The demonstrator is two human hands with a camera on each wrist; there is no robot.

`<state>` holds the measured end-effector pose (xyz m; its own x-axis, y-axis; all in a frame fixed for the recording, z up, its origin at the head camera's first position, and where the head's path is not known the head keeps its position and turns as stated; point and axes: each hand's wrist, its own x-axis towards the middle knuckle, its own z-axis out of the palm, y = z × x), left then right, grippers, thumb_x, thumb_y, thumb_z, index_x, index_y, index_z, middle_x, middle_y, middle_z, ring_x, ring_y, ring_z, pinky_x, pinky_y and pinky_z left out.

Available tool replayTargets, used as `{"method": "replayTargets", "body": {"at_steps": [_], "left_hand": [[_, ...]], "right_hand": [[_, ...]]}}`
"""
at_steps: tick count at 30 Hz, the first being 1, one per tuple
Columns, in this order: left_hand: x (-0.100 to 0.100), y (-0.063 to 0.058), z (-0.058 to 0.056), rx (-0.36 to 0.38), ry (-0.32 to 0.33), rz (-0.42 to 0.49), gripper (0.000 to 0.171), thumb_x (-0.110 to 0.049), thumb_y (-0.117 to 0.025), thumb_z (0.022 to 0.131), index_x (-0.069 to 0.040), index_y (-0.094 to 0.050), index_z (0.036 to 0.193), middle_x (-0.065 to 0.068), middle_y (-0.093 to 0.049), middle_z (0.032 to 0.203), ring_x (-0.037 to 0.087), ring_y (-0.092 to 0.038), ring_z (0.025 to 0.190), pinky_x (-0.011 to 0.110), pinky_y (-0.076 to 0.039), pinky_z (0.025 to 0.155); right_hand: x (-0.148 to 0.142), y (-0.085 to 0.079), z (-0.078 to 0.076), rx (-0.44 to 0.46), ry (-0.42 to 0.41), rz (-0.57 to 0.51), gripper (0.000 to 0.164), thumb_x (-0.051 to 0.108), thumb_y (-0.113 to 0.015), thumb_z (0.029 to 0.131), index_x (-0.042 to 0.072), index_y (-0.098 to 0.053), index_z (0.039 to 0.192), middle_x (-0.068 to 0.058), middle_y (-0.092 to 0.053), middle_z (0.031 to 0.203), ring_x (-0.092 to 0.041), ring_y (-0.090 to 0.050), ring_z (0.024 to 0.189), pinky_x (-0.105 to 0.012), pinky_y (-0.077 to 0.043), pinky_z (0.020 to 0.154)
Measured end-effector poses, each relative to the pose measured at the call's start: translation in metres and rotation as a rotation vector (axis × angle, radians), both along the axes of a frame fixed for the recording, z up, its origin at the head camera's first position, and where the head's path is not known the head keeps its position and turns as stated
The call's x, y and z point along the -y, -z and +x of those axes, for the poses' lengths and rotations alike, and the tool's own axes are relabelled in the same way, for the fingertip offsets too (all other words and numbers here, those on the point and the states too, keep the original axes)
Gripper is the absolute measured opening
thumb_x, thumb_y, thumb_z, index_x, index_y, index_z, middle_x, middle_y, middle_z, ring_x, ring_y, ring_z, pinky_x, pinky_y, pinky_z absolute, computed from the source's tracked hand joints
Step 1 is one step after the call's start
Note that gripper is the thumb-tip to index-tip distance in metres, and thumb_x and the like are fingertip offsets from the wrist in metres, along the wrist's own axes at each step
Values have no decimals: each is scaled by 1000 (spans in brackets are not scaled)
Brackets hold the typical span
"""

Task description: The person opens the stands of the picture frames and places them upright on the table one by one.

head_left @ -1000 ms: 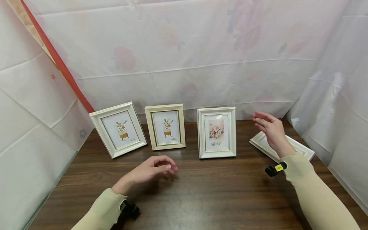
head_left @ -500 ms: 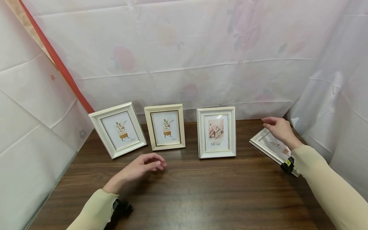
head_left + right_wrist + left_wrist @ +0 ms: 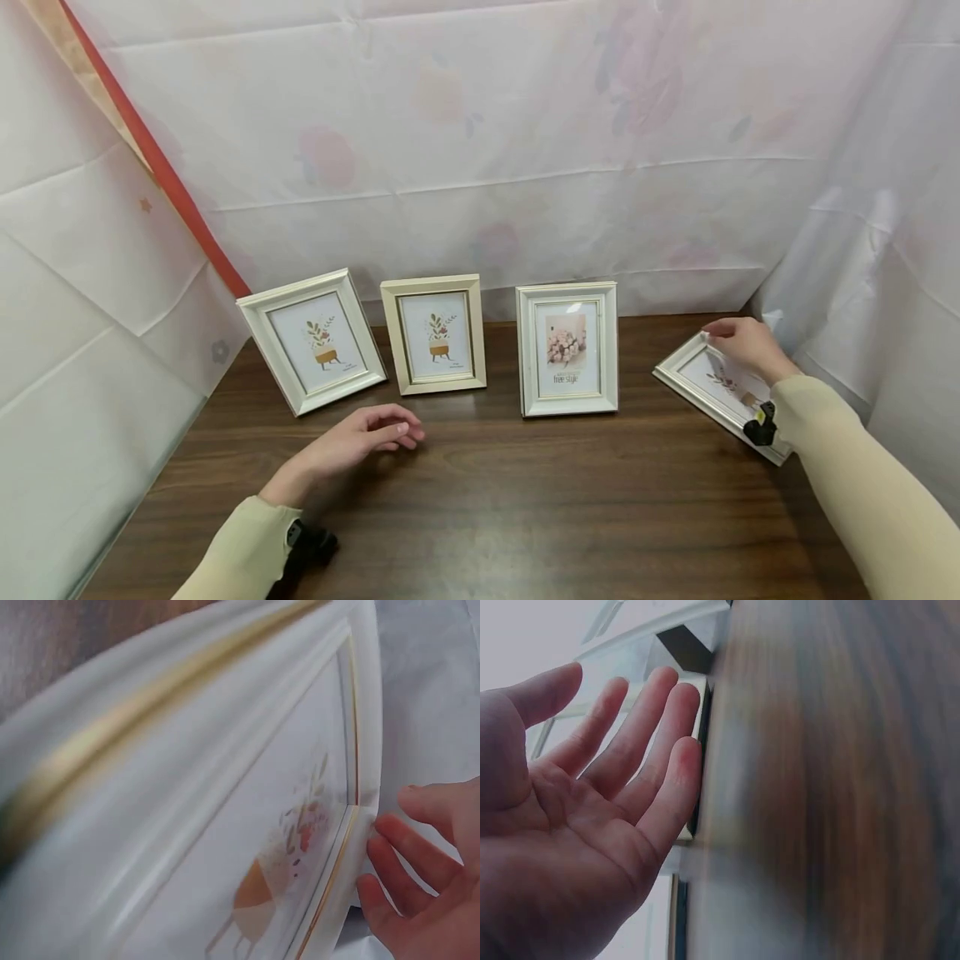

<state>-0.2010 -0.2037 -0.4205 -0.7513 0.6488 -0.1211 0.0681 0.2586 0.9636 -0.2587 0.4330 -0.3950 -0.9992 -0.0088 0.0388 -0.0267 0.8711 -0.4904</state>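
In the head view a white picture frame (image 3: 723,379) lies face up and slanted at the table's right, its print showing a plant in an orange pot. My right hand (image 3: 750,344) is over its far corner, covering part of the frame. In the right wrist view, the fingertips of the right hand (image 3: 420,862) are right at the frame's outer edge (image 3: 345,862), and the thumb stands off it. My left hand (image 3: 356,439) hovers over the table, fingers loosely bent and holding nothing. Behind it stands a cream picture frame (image 3: 481,333) with a plant print.
A white frame (image 3: 258,325) with a plant print stands tilted at the left. Another white frame (image 3: 529,350) with a pink flower print stands upright, right of the middle. All are on a dark wooden table (image 3: 525,500). A patterned white cloth (image 3: 487,108) hangs behind.
My right hand has moved right and down to the lying frame's far corner, uncovering more of its print. My left hand has drawn back to the left.
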Motion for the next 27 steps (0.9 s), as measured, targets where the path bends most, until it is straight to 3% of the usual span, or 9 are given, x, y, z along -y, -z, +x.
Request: {"method": "replayTargets", "body": {"at_steps": [7, 14, 27], "left_hand": [[15, 4, -5, 41, -20, -27, 42, -26, -51, 106, 8, -52, 130, 24, -63, 124, 35, -61, 115, 36, -51, 96], [21, 3, -4, 47, -21, -24, 39, -25, -50, 106, 6, -52, 129, 24, -63, 124, 35, -60, 116, 35, -51, 96], [13, -3, 2, 38, 15, -20, 41, -25, -51, 106, 9, -53, 128, 24, -63, 122, 36, -60, 115, 41, -51, 96]], "right_hand": [[-1, -1, -5, 18, -22, 53, 32, 10, -55, 99, -8, -61, 124, -32, -61, 121, -50, -55, 109, -61, -44, 90], [0, 1, -12, -34, -126, 248, 25, 1, -58, 95, -7, -66, 117, -32, -63, 117, -53, -58, 106, -63, -46, 87], [5, -7, -20, 3, -76, 273, 24, 2, -61, 92, -7, -66, 114, -32, -64, 111, -52, -60, 99, -62, -48, 80]]}}
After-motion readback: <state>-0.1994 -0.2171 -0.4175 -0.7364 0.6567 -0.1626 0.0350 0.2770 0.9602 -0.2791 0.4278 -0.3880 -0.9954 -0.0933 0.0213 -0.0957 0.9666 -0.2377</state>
